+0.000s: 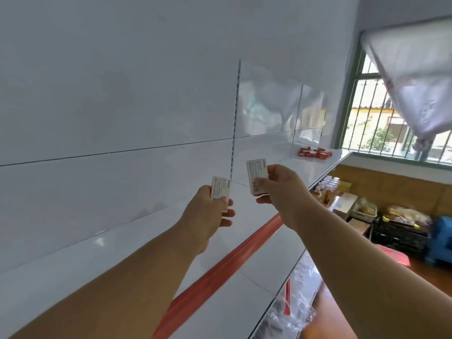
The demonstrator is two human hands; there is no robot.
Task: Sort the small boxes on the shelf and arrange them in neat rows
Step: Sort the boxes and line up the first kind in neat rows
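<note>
2 boxes up, left hand pinching one box, right hand pinching another box above the shelf; light fingertip holds, either could slip.

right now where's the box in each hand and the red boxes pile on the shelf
box in left hand [220, 188]: head view, printed white face
box in right hand [256, 174]: head view, printed white face
red boxes pile [315, 152]: head view, middle of the heap

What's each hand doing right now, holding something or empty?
Left hand: grips a small white box, held above the shelf.
Right hand: pinches another small white box, also held up.
</note>
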